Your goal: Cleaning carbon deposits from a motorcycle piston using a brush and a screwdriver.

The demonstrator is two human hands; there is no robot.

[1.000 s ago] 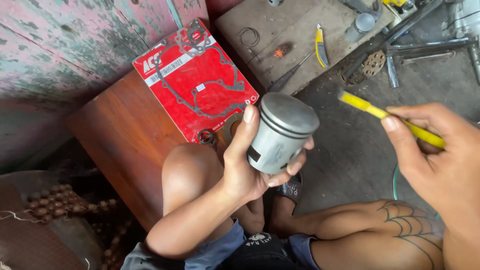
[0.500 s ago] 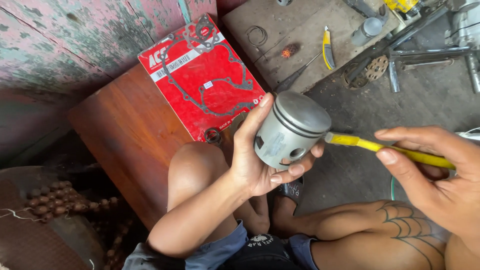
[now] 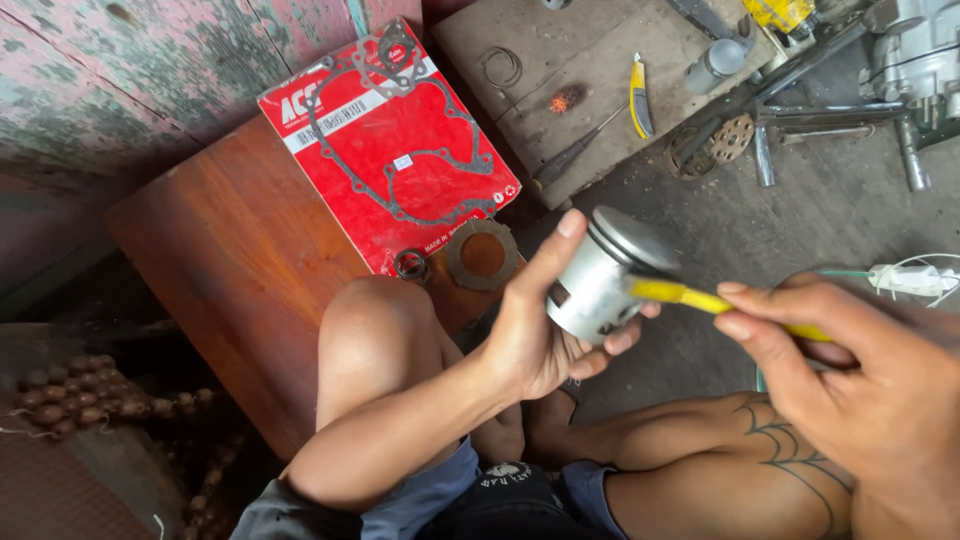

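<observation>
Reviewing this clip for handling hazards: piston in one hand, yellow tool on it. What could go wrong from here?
1. The left hand holds the piston in mid-air by fingertips only; a push from the yellow tool could knock it onto the concrete floor.
2. The tool tip bears on the piston's side, so a slip could scratch it or jab the left fingers.
3. The right hand levers toward the bare knee; a slip could hit it.

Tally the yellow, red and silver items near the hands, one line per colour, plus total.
Yellow: 2, the yellow tool in the right hand, the utility knife on the board.
Red: 1, the gasket pack on the wooden stool.
Silver: 1, the piston in the left hand.
Total: 4
</observation>
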